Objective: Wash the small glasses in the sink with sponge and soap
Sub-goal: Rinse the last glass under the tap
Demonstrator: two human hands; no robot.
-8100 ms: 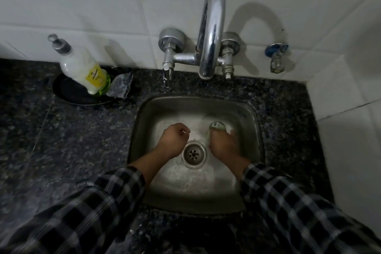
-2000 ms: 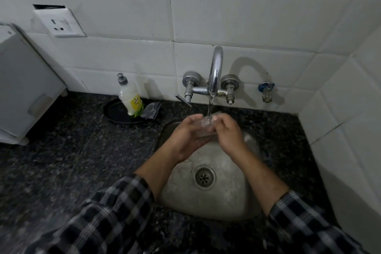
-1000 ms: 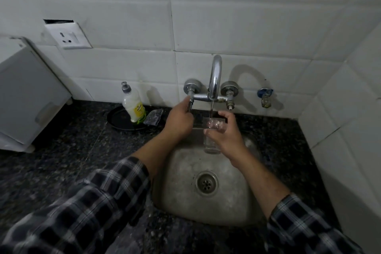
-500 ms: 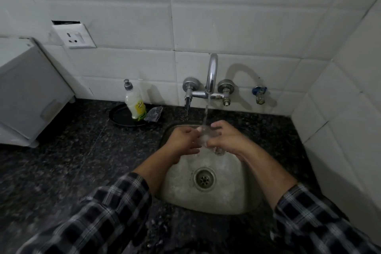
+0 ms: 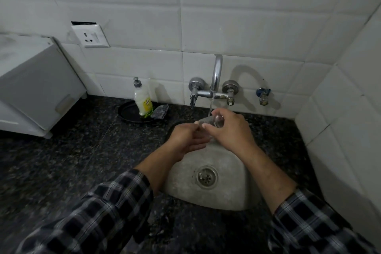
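**Right grip** (image 5: 228,130): raised above the far end of the sink, back of the hand uppermost, wrist bent, forearm running back to a checked sleeve (image 5: 321,225). Fingers and thumb are curled round the small glass, pinching it.

**Small glass** (image 5: 216,120): clear, tipped on its side within the right grip, base toward that grip's knuckles, mouth toward the left grip. It sits under the water stream (image 5: 211,105).

**Left grip** (image 5: 185,140): just beside the right grip and slightly lower, palm turned partly up. Fingers lie loosely extended beneath the right grip. The thumb is close to the glass's mouth; whether it touches cannot be told.

**Tap** (image 5: 216,76): chrome, wall-mounted, directly beyond the right grip, running.

**Sink** (image 5: 183,187): steel basin below both grips, with a drain (image 5: 206,177) nearer the person than either grip.

**Soap bottle** (image 5: 143,101): white with a yellow label, upright, beyond and to the left of the left grip, standing on a black dish (image 5: 128,113).

**Sponge** (image 5: 159,110): dark, just beside the bottle on the side nearer the grips, at the dish's edge.

**Surface** (image 5: 61,161): dark speckled stone around the sink.

**Blue-handled valve** (image 5: 262,95): on the tiled wall, beyond and to the right of the right grip.

**White appliance** (image 5: 35,84): far to the left of the left grip.

**Wall socket** (image 5: 90,36): above the appliance's corner.
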